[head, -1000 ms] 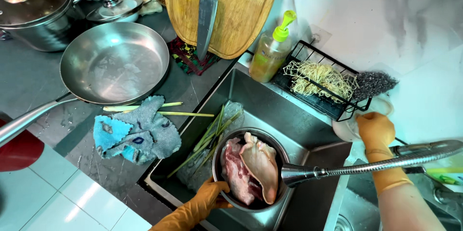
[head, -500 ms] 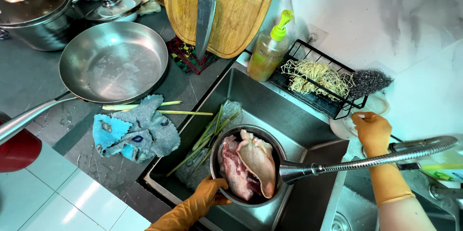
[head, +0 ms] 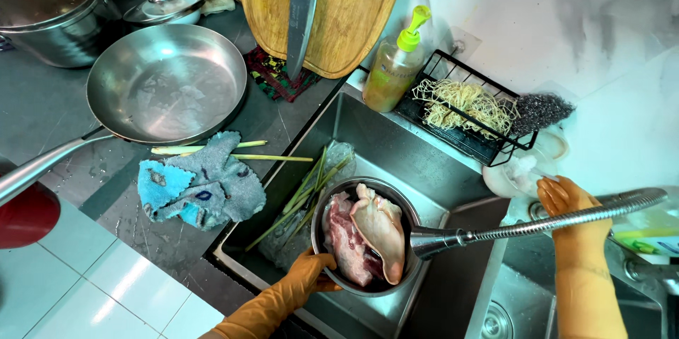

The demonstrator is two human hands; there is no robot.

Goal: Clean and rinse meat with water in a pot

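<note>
My left hand (head: 305, 277), in an orange rubber glove, grips the near rim of a round metal bowl (head: 322, 222) inside the steel sink (head: 385, 141). Raw pink meat pieces (head: 364, 234) fill the bowl. A flexible metal tap hose (head: 537, 224) reaches from the right, its nozzle (head: 428, 241) just over the bowl's right edge. My right hand (head: 569, 206), also gloved in orange, rests behind the hose near the tap base, fingers together, with nothing visibly held.
Lemongrass stalks (head: 304, 194) lie in the sink beside the bowl. On the dark counter are a blue-grey cloth (head: 201, 183), a steel frying pan (head: 166, 84), a lidded pot (head: 49, 10), a wooden board with a knife (head: 300, 17), a soap pump bottle (head: 392, 66) and a wire rack with scourers (head: 467, 109).
My right hand has shifted slightly left and down along the sink's edge behind the hose. The bowl, the meat and my left hand have stayed in place.
</note>
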